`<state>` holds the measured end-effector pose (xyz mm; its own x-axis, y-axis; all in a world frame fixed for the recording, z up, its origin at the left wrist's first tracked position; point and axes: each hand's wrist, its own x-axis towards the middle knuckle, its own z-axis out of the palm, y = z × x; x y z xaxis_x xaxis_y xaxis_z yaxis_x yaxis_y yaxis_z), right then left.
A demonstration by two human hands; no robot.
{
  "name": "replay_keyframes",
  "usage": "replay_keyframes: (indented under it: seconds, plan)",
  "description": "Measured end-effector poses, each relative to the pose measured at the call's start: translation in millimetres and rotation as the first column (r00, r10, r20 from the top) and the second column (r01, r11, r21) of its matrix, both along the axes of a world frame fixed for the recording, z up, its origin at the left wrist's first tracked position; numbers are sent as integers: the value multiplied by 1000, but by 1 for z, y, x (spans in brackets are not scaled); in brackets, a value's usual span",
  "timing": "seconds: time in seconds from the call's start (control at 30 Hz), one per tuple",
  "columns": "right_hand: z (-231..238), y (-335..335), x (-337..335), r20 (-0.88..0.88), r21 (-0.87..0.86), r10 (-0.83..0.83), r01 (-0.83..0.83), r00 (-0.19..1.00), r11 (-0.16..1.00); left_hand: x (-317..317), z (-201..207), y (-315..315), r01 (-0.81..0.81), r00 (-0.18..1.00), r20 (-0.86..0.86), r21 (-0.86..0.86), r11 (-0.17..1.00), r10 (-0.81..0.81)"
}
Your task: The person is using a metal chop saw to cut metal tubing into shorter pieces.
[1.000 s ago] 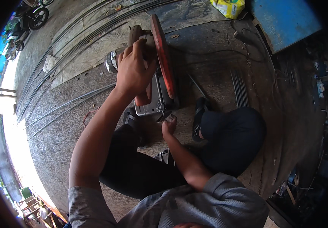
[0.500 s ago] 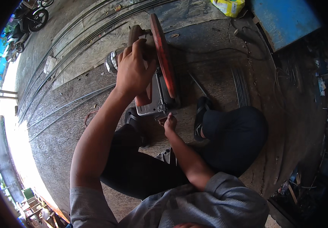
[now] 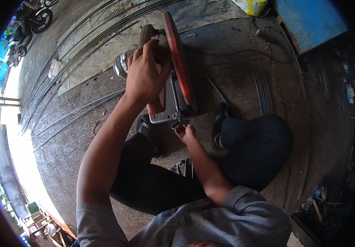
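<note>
A cut-off saw with a long red blade guard (image 3: 178,61) stands on the ground between my feet. My left hand (image 3: 143,78) is wrapped round the saw's handle from above, its fingers bent over the top. At the near end of the saw's metal base (image 3: 161,117) a vise screw (image 3: 175,99) runs lengthwise. My right hand (image 3: 186,133) grips the small crank handle (image 3: 180,123) at the end of that screw. The fingertips of this hand are partly hidden.
Thin metal rods (image 3: 264,94) lie right of my right foot, and one single rod (image 3: 217,89) lies nearer the saw. Long bars (image 3: 87,35) stretch along the left. A blue panel (image 3: 309,24) and a yellow bag (image 3: 251,5) are at the far right. Motorcycles (image 3: 39,20) stand far left.
My right hand has turned with the crank handle, which now sits at a different angle. My left hand keeps its hold on the saw's handle. The whole view has shifted slightly.
</note>
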<state>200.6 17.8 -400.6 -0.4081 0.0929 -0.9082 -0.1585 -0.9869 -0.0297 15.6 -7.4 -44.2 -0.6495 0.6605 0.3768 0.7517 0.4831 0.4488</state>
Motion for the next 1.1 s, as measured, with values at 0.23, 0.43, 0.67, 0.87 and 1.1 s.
replay_keyframes:
  seconds: [0.23, 0.43, 0.67, 0.87, 1.1]
  plan:
    - [15, -6, -2, 255, 222, 377, -434, 890, 873, 0, -1, 0, 0, 1000, -13, 15, 1000, 1]
    - [62, -20, 2, 918, 388, 110, -800, 382, -458, 0, -2, 0, -4, 1000, -17, 20, 1000, 4]
    - [68, -7, -15, 945, 328, 151, -815, 292, -478, 0, -2, 0, 9, 1000, -15, 12, 1000, -9]
    - [49, 1, -13, 873, 478, 294, -801, 389, -361, -1, -7, -1, 11, 1000, -21, 21, 1000, -11]
    - [64, 12, -10, 836, 521, 422, -751, 351, -406, -3, -9, -2, 4, 1000, -28, 34, 999, -3]
